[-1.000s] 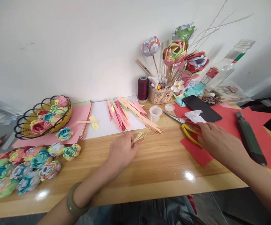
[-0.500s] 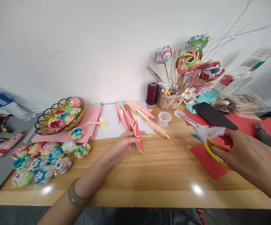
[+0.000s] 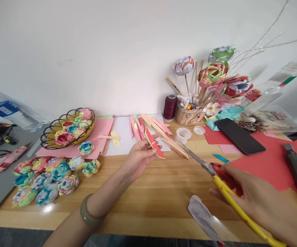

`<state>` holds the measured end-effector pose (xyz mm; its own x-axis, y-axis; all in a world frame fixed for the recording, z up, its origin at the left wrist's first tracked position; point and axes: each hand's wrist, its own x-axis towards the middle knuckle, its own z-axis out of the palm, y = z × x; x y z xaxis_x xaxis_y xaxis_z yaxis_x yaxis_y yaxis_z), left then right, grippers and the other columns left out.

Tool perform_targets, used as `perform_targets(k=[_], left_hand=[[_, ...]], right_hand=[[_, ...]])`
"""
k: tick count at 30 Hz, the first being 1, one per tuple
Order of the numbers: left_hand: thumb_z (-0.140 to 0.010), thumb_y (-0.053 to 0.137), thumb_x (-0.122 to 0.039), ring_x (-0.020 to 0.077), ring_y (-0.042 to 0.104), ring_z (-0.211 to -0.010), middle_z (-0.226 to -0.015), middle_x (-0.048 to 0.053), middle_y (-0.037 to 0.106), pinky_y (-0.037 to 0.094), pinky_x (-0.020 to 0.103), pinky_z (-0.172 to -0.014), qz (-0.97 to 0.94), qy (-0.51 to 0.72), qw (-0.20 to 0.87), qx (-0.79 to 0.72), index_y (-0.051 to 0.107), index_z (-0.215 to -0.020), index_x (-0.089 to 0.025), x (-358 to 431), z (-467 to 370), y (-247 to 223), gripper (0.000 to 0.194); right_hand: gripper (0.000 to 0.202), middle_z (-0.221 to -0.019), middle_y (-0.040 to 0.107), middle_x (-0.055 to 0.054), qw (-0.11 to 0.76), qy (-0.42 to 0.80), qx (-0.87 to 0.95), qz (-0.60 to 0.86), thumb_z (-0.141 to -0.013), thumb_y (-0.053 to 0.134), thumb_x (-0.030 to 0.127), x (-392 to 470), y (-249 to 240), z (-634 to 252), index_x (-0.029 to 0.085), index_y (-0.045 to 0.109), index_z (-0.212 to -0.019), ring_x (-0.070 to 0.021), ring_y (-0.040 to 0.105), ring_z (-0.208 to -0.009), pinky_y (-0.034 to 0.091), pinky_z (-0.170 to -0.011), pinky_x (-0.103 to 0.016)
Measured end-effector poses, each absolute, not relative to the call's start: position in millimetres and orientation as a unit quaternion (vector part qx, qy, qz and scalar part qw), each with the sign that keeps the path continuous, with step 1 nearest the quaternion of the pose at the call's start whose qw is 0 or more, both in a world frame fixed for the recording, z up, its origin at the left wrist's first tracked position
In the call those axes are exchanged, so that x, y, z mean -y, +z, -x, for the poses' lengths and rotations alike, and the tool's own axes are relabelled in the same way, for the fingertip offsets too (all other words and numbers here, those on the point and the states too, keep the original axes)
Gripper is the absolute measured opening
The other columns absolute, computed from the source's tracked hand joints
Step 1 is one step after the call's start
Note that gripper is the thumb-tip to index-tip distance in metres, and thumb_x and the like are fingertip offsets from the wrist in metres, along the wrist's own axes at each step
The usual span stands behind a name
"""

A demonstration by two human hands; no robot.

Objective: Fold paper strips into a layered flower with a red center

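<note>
My left hand point(image 3: 141, 158) pinches a folded strip bundle point(image 3: 153, 144), red on top with green edges, with thread round its middle. Behind it lies a pile of pink, peach and green folded strips point(image 3: 137, 127). My right hand point(image 3: 253, 200), partly blurred, is closed on scissors point(image 3: 224, 188) with yellow and red handles; the blades point left toward the bundle without touching it. Below the scissors a whitish crumpled piece point(image 3: 201, 212) lies at the table's front edge. A clear round spool point(image 3: 183, 134) stands between the hands, farther back.
Paper flowers point(image 3: 61, 170) and a yellow basket point(image 3: 49, 139) of flowers are on the left. At the back are a maroon thread cone point(image 3: 170, 107) and a decorated holder point(image 3: 189, 116) with paper flowers. Red paper point(image 3: 260, 171), a black phone point(image 3: 240, 136) and a dark green tool point(image 3: 296, 171) lie right.
The scissors have swung down and toward me, pointing left. The whitish piece, formerly at the scissors, is now at the front edge. The bundle in my left hand has tilted.
</note>
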<state>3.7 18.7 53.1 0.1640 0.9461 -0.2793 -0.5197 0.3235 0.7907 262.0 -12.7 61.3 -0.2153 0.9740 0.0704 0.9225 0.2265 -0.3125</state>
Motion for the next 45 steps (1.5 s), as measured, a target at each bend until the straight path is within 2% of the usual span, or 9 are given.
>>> perform_targets(k=[4, 9, 13, 17, 22, 29, 34, 38, 45], left_hand=[[-0.067, 0.063, -0.009, 0.0165, 0.057, -0.093, -0.096, 0.005, 0.062, 0.044, 0.031, -0.082, -0.33, 0.526, 0.69, -0.372, 0.057, -0.111, -0.02, -21, -7, 61, 0.046], [-0.068, 0.063, -0.011, 0.0188, 0.052, -0.105, -0.116, 0.005, 0.057, 0.044, 0.03, -0.084, -0.363, 0.532, 0.673, -0.364, 0.053, -0.116, -0.024, -18, -12, 64, 0.051], [-0.069, 0.062, -0.01, 0.019, 0.049, -0.11, -0.123, 0.004, 0.052, 0.046, 0.028, -0.082, -0.353, 0.539, 0.672, -0.364, 0.052, -0.116, -0.027, -15, -15, 65, 0.051], [-0.068, 0.062, -0.009, 0.0201, 0.053, -0.104, -0.117, 0.005, 0.055, 0.048, 0.03, -0.077, -0.331, 0.537, 0.695, -0.346, 0.056, -0.107, -0.022, -12, -18, 69, 0.042], [-0.067, 0.062, -0.009, 0.0198, 0.057, -0.094, -0.105, 0.008, 0.061, 0.048, 0.03, -0.073, -0.332, 0.503, 0.725, -0.334, 0.056, -0.1, -0.016, -10, -18, 72, 0.034], [-0.063, 0.068, -0.013, 0.0151, 0.057, -0.077, -0.093, 0.008, 0.063, 0.048, 0.028, -0.065, -0.361, 0.425, 0.762, -0.331, 0.059, -0.091, -0.015, -12, -12, 78, 0.03], [-0.065, 0.066, -0.011, 0.0146, 0.056, -0.08, -0.092, 0.009, 0.063, 0.045, 0.023, -0.062, -0.378, 0.402, 0.763, -0.337, 0.061, -0.088, -0.014, -14, -10, 80, 0.024], [-0.062, 0.067, -0.011, 0.0108, 0.054, -0.066, -0.078, 0.005, 0.061, 0.046, 0.023, -0.058, -0.358, 0.411, 0.767, -0.337, 0.062, -0.082, -0.013, -14, -10, 85, 0.021], [-0.063, 0.066, -0.013, 0.0107, 0.055, -0.061, -0.071, 0.003, 0.061, 0.044, 0.022, -0.056, -0.381, 0.395, 0.773, -0.317, 0.062, -0.084, -0.012, -14, -9, 89, 0.022]], right_hand=[[0.035, -0.059, 0.062, -0.001, 0.048, 0.207, 0.781, 0.588, -0.073, 0.049, 0.054, 17, 61, -248, 0.021, 0.056, -0.085, -0.0185, 0.057, -0.048, 0.041, -0.04, -0.027], [0.036, -0.061, 0.061, -0.001, 0.039, 0.26, 0.78, 0.568, -0.076, 0.045, 0.056, 12, 62, -229, 0.021, 0.051, -0.077, -0.0179, 0.057, -0.05, 0.04, -0.044, -0.027], [0.037, -0.058, 0.058, 0.001, 0.056, 0.228, 0.783, 0.577, -0.075, 0.045, 0.057, 10, 57, -220, 0.021, 0.048, -0.079, -0.017, 0.056, -0.048, 0.039, -0.042, -0.025], [0.037, -0.073, 0.062, -0.003, 0.114, 0.073, 0.808, 0.574, -0.074, 0.047, 0.056, 9, 48, -219, 0.02, 0.046, -0.084, -0.0201, 0.06, -0.056, 0.037, -0.041, -0.026], [0.039, -0.083, 0.063, -0.005, 0.143, -0.093, 0.814, 0.555, -0.073, 0.046, 0.057, 4, 44, -225, 0.02, 0.048, -0.083, -0.0215, 0.061, -0.061, 0.027, -0.036, -0.024], [0.037, -0.08, 0.061, -0.006, 0.143, -0.1, 0.843, 0.509, -0.07, 0.05, 0.051, -9, 52, -234, 0.017, 0.052, -0.084, -0.0149, 0.054, -0.051, 0.023, -0.036, -0.021], [0.037, -0.073, 0.06, -0.005, 0.14, -0.13, 0.845, 0.499, -0.07, 0.048, 0.053, -15, 58, -234, 0.018, 0.052, -0.081, -0.0155, 0.053, -0.049, 0.02, -0.037, -0.021], [0.034, -0.074, 0.061, -0.006, 0.127, -0.154, 0.851, 0.486, -0.073, 0.046, 0.051, -17, 59, -235, 0.018, 0.05, -0.076, -0.0155, 0.054, -0.05, 0.021, -0.037, -0.021], [0.029, -0.066, 0.061, -0.004, 0.18, -0.215, 0.857, 0.433, -0.074, 0.049, 0.047, -20, 56, -239, 0.018, 0.047, -0.069, -0.0147, 0.054, -0.048, 0.022, -0.039, -0.024]])
